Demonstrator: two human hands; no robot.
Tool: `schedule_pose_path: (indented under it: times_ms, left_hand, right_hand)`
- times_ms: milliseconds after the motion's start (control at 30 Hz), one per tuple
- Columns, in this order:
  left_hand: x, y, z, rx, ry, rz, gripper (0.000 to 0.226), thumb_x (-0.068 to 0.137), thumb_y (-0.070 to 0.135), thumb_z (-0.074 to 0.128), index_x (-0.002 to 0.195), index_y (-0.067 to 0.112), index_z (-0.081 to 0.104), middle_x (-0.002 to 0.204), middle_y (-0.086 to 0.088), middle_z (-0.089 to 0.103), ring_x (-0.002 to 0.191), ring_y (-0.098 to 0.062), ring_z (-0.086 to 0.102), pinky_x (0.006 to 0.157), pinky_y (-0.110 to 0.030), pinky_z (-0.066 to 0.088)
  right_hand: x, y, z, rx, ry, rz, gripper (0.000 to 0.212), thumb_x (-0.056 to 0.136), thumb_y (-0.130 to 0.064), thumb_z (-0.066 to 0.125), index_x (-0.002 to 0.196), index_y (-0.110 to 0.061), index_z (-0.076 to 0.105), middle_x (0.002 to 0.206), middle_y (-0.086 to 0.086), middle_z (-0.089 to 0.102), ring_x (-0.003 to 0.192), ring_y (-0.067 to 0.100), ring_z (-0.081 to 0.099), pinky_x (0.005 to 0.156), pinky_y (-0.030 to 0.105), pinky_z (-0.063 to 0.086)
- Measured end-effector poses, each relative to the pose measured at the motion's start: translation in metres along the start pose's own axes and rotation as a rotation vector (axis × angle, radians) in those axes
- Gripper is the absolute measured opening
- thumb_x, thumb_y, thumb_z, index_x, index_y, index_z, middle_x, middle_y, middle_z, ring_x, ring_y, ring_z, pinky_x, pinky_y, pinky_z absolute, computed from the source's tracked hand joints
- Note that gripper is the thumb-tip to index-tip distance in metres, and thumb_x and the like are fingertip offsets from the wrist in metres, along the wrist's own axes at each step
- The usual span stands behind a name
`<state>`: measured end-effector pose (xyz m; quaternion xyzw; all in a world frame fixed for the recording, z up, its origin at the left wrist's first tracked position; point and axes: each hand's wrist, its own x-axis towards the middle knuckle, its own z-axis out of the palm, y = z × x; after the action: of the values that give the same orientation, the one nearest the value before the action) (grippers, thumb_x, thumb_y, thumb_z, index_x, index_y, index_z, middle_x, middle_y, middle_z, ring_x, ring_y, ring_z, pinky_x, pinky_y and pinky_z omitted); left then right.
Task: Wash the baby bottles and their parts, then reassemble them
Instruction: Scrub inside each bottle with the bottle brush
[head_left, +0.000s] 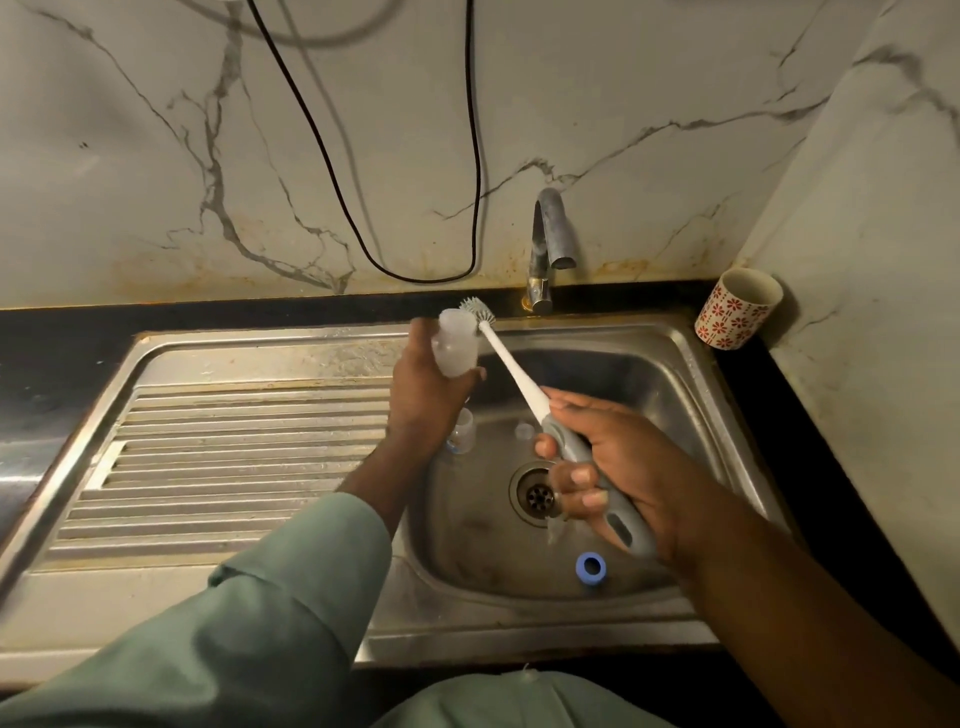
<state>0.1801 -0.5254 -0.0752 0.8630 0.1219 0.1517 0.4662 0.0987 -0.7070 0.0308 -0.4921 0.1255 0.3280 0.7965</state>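
Bottle getting scrubbed above the sink.
Left hand is gripping it tipped over the sink so drips are falling in, while right hand is clutching the brush, rubbing its top. Blue ring and another bottle are waiting inside the sink.

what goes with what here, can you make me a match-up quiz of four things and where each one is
Things:
1. frosted bottle
2. brush
3. blue ring
4. patterned cup

Places:
a. on the dark counter by the corner
b. held in the left hand
c. lying in the sink basin near the front
d. handle gripped by the right hand

Pairs: 1-b, 2-d, 3-c, 4-a
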Motion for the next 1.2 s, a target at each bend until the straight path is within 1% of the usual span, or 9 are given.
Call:
schedule_pose_path:
  times_ms: [133,267,400,500,700,833,967,1067,1200]
  left_hand:
    - [0.003,-0.001,0.000,-0.038,0.036,-0.045,0.064,0.080,0.017,0.083,0.124,0.023,0.037,0.117,0.000,0.053,0.108,-0.020,0.055,0.068,-0.021,0.049]
    - [-0.002,-0.001,0.008,0.021,-0.093,0.024,0.065,0.079,0.016,0.084,0.126,0.025,0.039,0.127,-0.003,0.057,0.110,-0.017,0.053,0.078,-0.032,0.056]
    - [0.001,-0.002,0.007,-0.025,-0.007,-0.054,0.063,0.079,0.015,0.084,0.121,0.026,0.039,0.114,0.005,0.053,0.103,-0.015,0.052,0.069,-0.022,0.047]
    - [-0.004,-0.005,0.010,0.032,-0.060,-0.072,0.064,0.081,0.016,0.082,0.127,0.024,0.039,0.125,-0.005,0.058,0.113,-0.023,0.057,0.079,-0.034,0.055]
    - [-0.006,-0.010,0.002,0.203,-0.066,-0.028,0.068,0.081,0.022,0.082,0.134,0.022,0.040,0.129,-0.010,0.061,0.115,-0.033,0.060,0.085,-0.044,0.055]
    - [-0.019,-0.013,0.006,0.152,-0.110,-0.100,0.050,0.082,0.019,0.079,0.126,0.015,0.055,0.121,-0.010,0.067,0.113,-0.031,0.064,0.089,-0.044,0.055]
    - [-0.037,-0.011,0.015,0.145,-0.064,-0.077,0.062,0.081,0.019,0.080,0.137,0.020,0.052,0.130,-0.007,0.064,0.119,-0.029,0.060,0.088,-0.036,0.049]
    - [-0.035,-0.016,0.005,0.252,-0.030,-0.029,0.071,0.084,0.017,0.078,0.146,0.022,0.045,0.140,-0.008,0.058,0.126,-0.031,0.054,0.101,-0.045,0.048]
    - [-0.026,-0.014,-0.007,0.288,-0.040,-0.012,0.065,0.086,0.017,0.076,0.145,0.021,0.048,0.135,-0.009,0.062,0.122,-0.034,0.057,0.101,-0.048,0.049]
  right_hand:
    - [0.003,0.002,0.003,-0.001,-0.005,0.016,0.028,0.103,-0.017,0.037,0.127,-0.015,0.052,0.067,0.007,0.049,0.033,0.004,0.036,0.028,0.014,0.029]
    - [0.008,0.002,0.004,0.065,0.031,0.024,0.027,0.103,-0.016,0.035,0.125,-0.012,0.051,0.068,0.006,0.047,0.034,0.003,0.035,0.028,0.013,0.028]
    - [0.008,0.006,0.004,0.043,0.028,0.029,0.028,0.104,-0.017,0.035,0.126,-0.012,0.051,0.068,0.006,0.048,0.034,0.003,0.036,0.028,0.014,0.029]
    - [0.003,0.006,0.000,0.087,0.033,0.058,0.029,0.103,-0.017,0.036,0.129,-0.010,0.048,0.068,0.006,0.048,0.033,0.003,0.036,0.027,0.013,0.028]
    - [-0.014,0.002,-0.013,0.137,-0.004,0.113,0.014,0.102,-0.022,0.040,0.110,-0.014,0.048,0.067,0.004,0.050,0.031,0.003,0.035,0.026,0.011,0.027]
    - [-0.025,0.003,-0.014,0.092,-0.105,0.205,0.027,0.101,-0.023,0.040,0.092,-0.012,0.063,0.060,0.003,0.053,0.029,0.003,0.035,0.025,0.010,0.027]
    - [-0.028,0.009,-0.011,0.053,-0.094,0.128,0.022,0.100,-0.020,0.041,0.110,-0.017,0.060,0.068,0.007,0.052,0.030,0.004,0.034,0.026,0.011,0.027]
    - [-0.036,0.004,-0.026,-0.126,-0.012,0.040,0.033,0.100,-0.017,0.041,0.126,-0.025,0.058,0.066,0.008,0.052,0.031,0.007,0.033,0.030,0.012,0.030]
    - [-0.048,0.010,-0.034,-0.579,0.049,0.002,0.034,0.100,-0.024,0.043,0.118,-0.048,0.060,0.068,0.004,0.058,0.035,0.011,0.038,0.035,0.017,0.033]
